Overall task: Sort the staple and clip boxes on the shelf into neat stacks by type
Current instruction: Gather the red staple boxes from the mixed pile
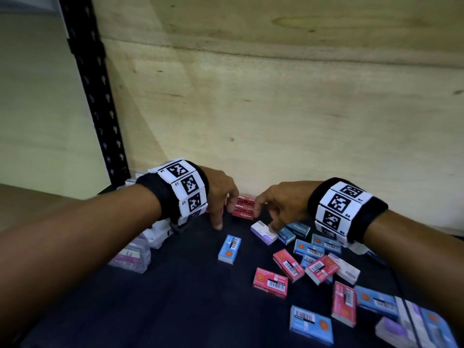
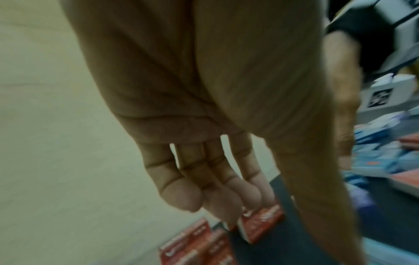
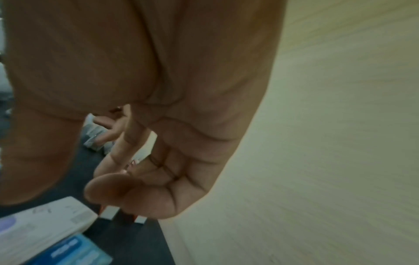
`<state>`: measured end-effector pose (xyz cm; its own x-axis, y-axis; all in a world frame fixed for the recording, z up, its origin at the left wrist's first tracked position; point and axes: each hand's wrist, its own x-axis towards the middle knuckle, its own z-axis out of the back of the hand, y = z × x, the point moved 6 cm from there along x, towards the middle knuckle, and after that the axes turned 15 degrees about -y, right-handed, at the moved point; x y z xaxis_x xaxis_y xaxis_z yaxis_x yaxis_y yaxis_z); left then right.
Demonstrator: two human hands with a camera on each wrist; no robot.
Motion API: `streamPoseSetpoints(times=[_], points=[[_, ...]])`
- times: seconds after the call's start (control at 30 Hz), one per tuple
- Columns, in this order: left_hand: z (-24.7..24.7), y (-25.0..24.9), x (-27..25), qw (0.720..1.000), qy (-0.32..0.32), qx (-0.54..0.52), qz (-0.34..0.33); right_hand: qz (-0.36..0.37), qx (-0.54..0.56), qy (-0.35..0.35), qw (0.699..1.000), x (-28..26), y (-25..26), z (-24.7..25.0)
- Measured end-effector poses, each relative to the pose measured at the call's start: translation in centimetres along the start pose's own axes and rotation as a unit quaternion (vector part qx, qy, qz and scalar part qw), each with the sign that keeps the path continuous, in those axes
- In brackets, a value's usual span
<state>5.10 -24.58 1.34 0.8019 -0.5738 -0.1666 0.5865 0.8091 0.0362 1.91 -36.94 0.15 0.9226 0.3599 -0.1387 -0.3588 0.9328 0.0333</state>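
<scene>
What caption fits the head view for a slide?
Both hands, left hand and right hand, flank a red staples stack at the wall; loose boxes scattered right.

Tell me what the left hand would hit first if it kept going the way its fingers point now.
Most likely the stack of red staple boxes against the back wall. The left hand points down and forward, with its fingers just above a red box top in the left wrist view; whether they already touch is unclear.

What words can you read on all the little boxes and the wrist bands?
"Staples": front of the bottom box in the red stack at the back wall.
"Staples", upside down: edge of the loose red box.
Left wristband: small codes beside the square markers, too small to be sure.
Right wristband: the same, unreadable.
Blue boxes, such as this blue box: barcodes only, print too blurred.
Wrist views: all blurred.
</scene>
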Motion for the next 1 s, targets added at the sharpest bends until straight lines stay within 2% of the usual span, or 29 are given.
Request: streamPoseSetpoints(times=[0.13, 0.3, 0.63, 0.8, 1.0], points=[[-2.1, -2.0, -1.6, 0.997, 0.066, 0.003, -0.037, 0.029, -0.024, 0.022, 0.999, -0.3, 1.1, -0.7], [-3.6, -3.0, -2.2, 0.995, 0.086, 0.008, -0.046, 0.040, -0.115, 0.042, 0.992, -0.2, 1.7, -1.6], [-3.8, -2.9, -2.2, 0.997, 0.032, 0.009, -0.063, 0.048, -0.100, 0.017, 0.994, 0.2, 1.3, -2.3], [-2.2, -2.4, -2.5, 0.999, -0.015, 0.004, -0.045, 0.020, -0.027, -0.025, 0.999, -0.4, -0.1, -0.4], [1.0, -4.3, -1.7, 0.997, -0.061, -0.003, -0.048, -0.041, -0.015, -0.045, 0.998, -4.0, -3.9, 2.2]])
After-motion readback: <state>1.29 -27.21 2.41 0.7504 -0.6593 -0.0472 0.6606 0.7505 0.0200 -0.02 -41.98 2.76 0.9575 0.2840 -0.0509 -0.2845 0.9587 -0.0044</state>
